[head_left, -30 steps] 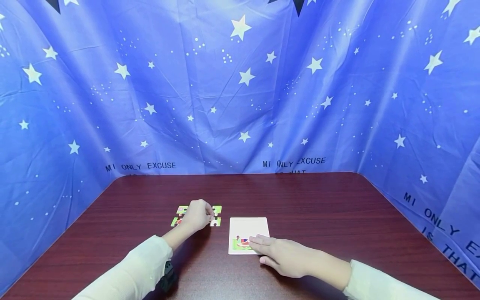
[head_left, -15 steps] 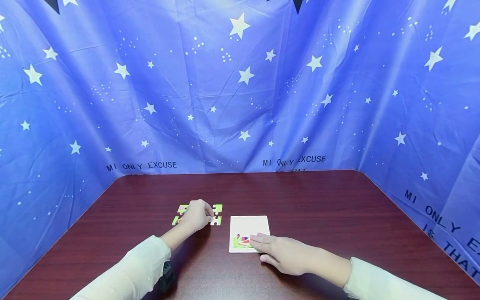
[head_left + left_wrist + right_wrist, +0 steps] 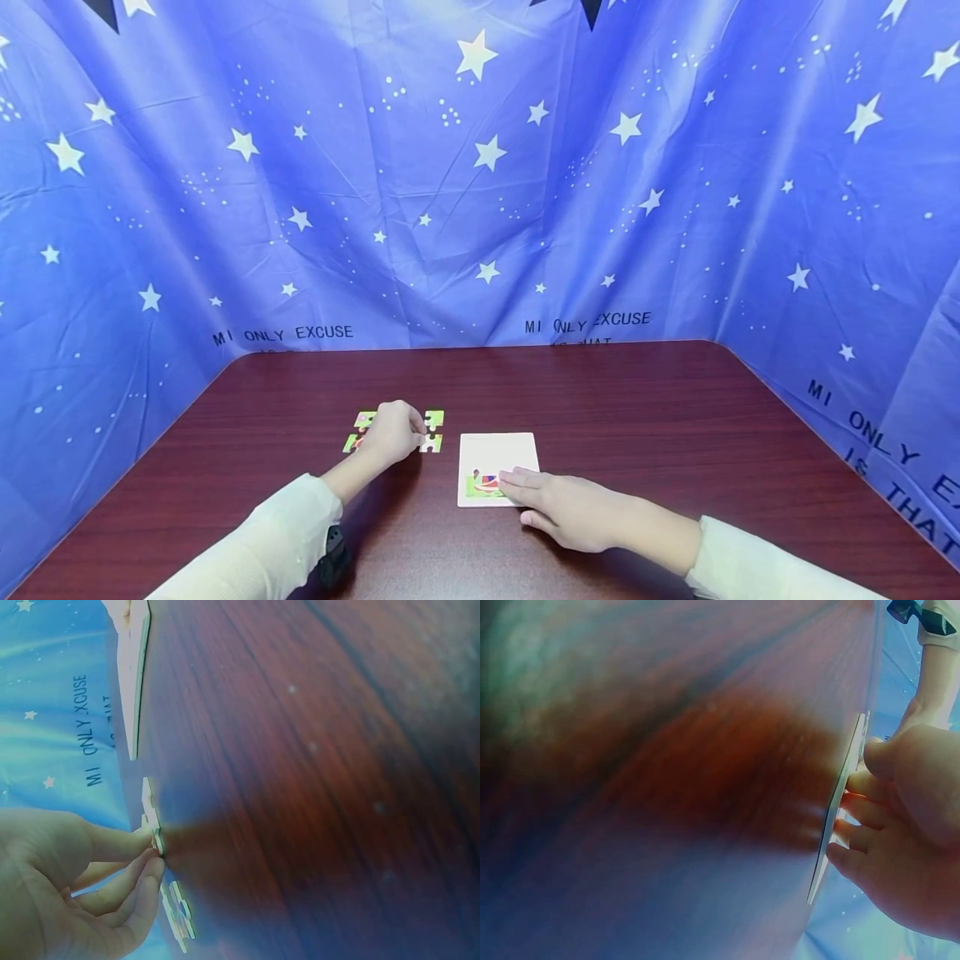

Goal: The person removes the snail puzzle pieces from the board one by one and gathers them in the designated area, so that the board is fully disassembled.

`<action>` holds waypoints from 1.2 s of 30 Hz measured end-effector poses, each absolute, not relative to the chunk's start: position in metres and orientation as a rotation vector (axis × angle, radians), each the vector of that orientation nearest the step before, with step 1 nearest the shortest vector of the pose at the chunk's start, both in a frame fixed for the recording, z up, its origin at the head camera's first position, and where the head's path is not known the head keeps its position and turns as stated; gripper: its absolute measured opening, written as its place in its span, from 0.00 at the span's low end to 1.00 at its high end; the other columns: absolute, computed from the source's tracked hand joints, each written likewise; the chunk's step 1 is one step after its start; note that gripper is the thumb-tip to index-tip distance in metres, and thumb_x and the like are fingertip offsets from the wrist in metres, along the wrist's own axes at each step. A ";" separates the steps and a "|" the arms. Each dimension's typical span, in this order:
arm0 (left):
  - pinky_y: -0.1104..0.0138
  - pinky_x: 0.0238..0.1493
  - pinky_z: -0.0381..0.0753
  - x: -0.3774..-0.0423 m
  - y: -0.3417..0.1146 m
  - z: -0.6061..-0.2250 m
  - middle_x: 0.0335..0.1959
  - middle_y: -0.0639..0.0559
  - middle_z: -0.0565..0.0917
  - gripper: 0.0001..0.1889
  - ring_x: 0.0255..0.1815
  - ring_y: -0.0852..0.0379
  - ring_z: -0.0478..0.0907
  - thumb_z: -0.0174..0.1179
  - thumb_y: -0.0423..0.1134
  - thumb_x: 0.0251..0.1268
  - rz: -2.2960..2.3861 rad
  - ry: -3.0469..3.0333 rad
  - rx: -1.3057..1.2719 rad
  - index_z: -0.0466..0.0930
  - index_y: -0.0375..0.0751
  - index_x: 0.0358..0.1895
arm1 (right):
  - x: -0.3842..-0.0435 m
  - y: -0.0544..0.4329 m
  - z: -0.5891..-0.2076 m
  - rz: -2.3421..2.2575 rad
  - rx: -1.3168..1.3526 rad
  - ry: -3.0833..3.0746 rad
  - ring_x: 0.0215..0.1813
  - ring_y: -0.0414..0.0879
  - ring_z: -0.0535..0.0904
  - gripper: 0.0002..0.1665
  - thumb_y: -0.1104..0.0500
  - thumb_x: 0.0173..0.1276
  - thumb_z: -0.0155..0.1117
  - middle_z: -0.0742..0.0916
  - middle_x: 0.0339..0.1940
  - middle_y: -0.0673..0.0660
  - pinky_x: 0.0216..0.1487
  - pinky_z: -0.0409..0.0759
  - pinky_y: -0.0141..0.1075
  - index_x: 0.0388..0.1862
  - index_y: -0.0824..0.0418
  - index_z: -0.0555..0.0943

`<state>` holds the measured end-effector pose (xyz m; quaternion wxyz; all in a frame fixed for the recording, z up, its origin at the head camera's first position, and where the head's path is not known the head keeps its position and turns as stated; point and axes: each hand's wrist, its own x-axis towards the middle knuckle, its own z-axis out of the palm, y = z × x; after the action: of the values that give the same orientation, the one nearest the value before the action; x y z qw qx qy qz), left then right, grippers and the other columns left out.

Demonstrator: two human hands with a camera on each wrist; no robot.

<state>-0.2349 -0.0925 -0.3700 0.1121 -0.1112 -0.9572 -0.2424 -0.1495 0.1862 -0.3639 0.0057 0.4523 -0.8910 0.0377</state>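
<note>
Flat on the table lies a white puzzle board [image 3: 495, 451] with a printed or fitted picture [image 3: 480, 485] of green, red and blue along its near edge. My right hand [image 3: 577, 510] rests straight fingers on the board's near right part, covering some of that picture. Left of the board, my left hand [image 3: 392, 433] reaches over several green jigsaw pieces [image 3: 433, 419]. Its thumb and fingers pinch a thin jigsaw piece [image 3: 155, 831] at the tabletop, as the left wrist view shows. The hand hides the middle of the group in the head view.
The dark red wooden table [image 3: 615, 400] extends around the board and pieces. A blue curtain [image 3: 420, 183] with white stars encloses its back and sides. A black device [image 3: 333, 557] sits on the left wrist.
</note>
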 end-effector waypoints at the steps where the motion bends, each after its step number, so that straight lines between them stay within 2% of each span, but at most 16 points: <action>1: 0.70 0.25 0.77 -0.235 -0.093 -0.370 0.20 0.51 0.86 0.05 0.22 0.62 0.79 0.69 0.27 0.47 -0.720 -2.808 -0.320 0.85 0.39 0.21 | -0.150 0.186 -0.364 0.111 1.422 -2.775 0.72 0.50 0.69 0.27 0.53 0.76 0.48 0.73 0.72 0.54 0.68 0.72 0.42 0.71 0.58 0.67; 8: 0.70 0.28 0.78 -0.228 -0.088 -0.367 0.22 0.51 0.87 0.03 0.24 0.62 0.80 0.67 0.29 0.50 -0.821 -2.750 -0.347 0.85 0.38 0.24 | -0.150 0.185 -0.363 0.103 1.386 -2.842 0.73 0.49 0.68 0.26 0.55 0.77 0.46 0.72 0.73 0.53 0.69 0.71 0.42 0.72 0.57 0.66; 17: 0.71 0.33 0.79 -0.208 -0.073 -0.370 0.29 0.51 0.88 0.02 0.32 0.59 0.83 0.65 0.31 0.57 -0.907 -2.790 -0.775 0.86 0.38 0.33 | -0.149 0.185 -0.363 0.084 1.386 -2.834 0.72 0.49 0.69 0.26 0.54 0.77 0.46 0.73 0.72 0.53 0.67 0.73 0.42 0.71 0.57 0.67; 21: 0.72 0.34 0.80 -0.202 -0.066 -0.370 0.30 0.48 0.88 0.05 0.32 0.59 0.84 0.64 0.30 0.57 -0.902 -2.794 -0.905 0.86 0.35 0.36 | -0.149 0.184 -0.364 0.075 1.391 -2.825 0.72 0.49 0.70 0.26 0.54 0.77 0.46 0.73 0.72 0.54 0.67 0.73 0.42 0.71 0.57 0.68; 24: 0.74 0.32 0.79 -0.199 -0.061 -0.369 0.30 0.48 0.88 0.06 0.29 0.62 0.82 0.64 0.29 0.57 -0.828 -2.784 -0.967 0.86 0.34 0.37 | -0.149 0.183 -0.364 0.063 1.395 -2.817 0.72 0.50 0.70 0.26 0.54 0.77 0.46 0.73 0.72 0.54 0.66 0.74 0.42 0.70 0.58 0.68; 27: 0.75 0.28 0.73 -0.197 -0.057 -0.368 0.23 0.51 0.86 0.04 0.26 0.65 0.75 0.63 0.29 0.58 -0.675 -2.761 -1.041 0.87 0.37 0.30 | -0.149 0.183 -0.364 0.055 1.385 -2.829 0.72 0.49 0.70 0.26 0.54 0.77 0.46 0.73 0.72 0.53 0.67 0.74 0.41 0.71 0.57 0.67; 31: 0.74 0.30 0.72 -0.193 -0.053 -0.367 0.21 0.54 0.84 0.08 0.28 0.63 0.72 0.63 0.29 0.57 -0.472 -2.705 -1.115 0.85 0.44 0.22 | -0.150 0.183 -0.364 0.051 1.383 -2.824 0.72 0.49 0.69 0.26 0.54 0.77 0.45 0.73 0.72 0.53 0.66 0.74 0.42 0.71 0.57 0.67; 36: 0.73 0.34 0.74 -0.192 -0.050 -0.368 0.21 0.58 0.83 0.09 0.30 0.64 0.73 0.64 0.29 0.55 -0.370 -2.671 -1.130 0.84 0.46 0.21 | -0.150 0.183 -0.364 0.052 1.385 -2.820 0.72 0.49 0.69 0.26 0.54 0.77 0.46 0.73 0.72 0.54 0.67 0.74 0.42 0.71 0.58 0.67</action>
<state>-0.1921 -0.0495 -0.3684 0.1088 -0.3843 -0.9081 -0.1257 -0.1500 0.1827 -0.3635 0.0000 0.4407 -0.8975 0.0164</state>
